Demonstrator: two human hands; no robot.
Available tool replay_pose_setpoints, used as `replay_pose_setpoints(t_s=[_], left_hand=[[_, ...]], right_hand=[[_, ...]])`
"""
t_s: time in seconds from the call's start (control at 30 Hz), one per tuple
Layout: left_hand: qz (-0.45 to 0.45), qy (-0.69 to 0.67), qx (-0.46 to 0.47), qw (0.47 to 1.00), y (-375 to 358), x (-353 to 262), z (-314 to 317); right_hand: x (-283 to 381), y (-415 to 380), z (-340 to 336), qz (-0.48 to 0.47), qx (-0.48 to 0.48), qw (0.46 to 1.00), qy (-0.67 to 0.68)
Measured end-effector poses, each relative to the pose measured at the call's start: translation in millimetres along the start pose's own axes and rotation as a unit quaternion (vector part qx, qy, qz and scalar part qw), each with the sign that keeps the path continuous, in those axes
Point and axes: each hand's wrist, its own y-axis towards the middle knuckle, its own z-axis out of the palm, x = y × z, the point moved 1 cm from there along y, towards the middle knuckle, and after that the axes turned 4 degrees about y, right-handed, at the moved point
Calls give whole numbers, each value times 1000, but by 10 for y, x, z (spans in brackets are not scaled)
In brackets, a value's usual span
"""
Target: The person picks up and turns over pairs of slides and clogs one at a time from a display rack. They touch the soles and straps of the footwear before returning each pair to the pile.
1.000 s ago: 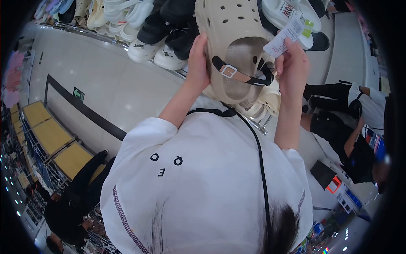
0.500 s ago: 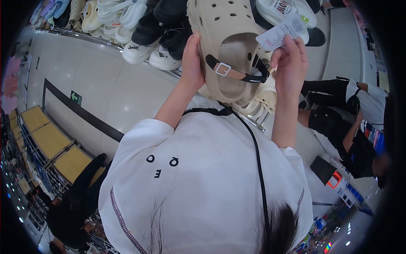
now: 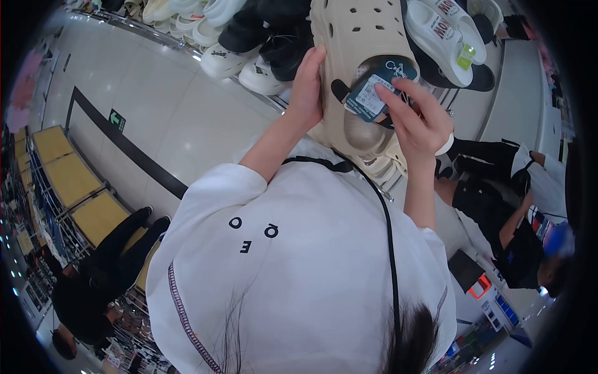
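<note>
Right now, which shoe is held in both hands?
The beige perforated clog, held by the left hand and right hand; the other shoes sit on the rack.

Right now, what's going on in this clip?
A person in a white T-shirt stands at a shoe rack in a shop. The left hand holds a beige clog by its side, opening toward the camera. The right hand pinches a dark teal tag in front of the clog's opening. White and black shoes sit on the rack behind. Other people stand at lower left and at right.
</note>
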Motion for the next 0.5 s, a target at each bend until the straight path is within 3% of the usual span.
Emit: replay_pose_setpoints(t_s=[0.2,0.27,0.37,0.4,0.47,0.5], left_hand=[[6,-69,4,998,-65,-65,7],[39,-40,-5,998,-107,-108,48],[50,-43,3,998,-61,-83,-54],[49,-43,8,998,-63,-77,-68],[50,-68,-8,996,-92,-76,-68],[61,-51,-16,997,-101,-90,-64]], right_hand=[[-7,67,100,10,23,994,106],[-2,59,113,70,107,988,88],[121,150,34,80,171,981,32],[101,138,27,81,169,982,29],[21,55,-17,98,62,967,227],[-43,-41,-67,133,-23,962,238]])
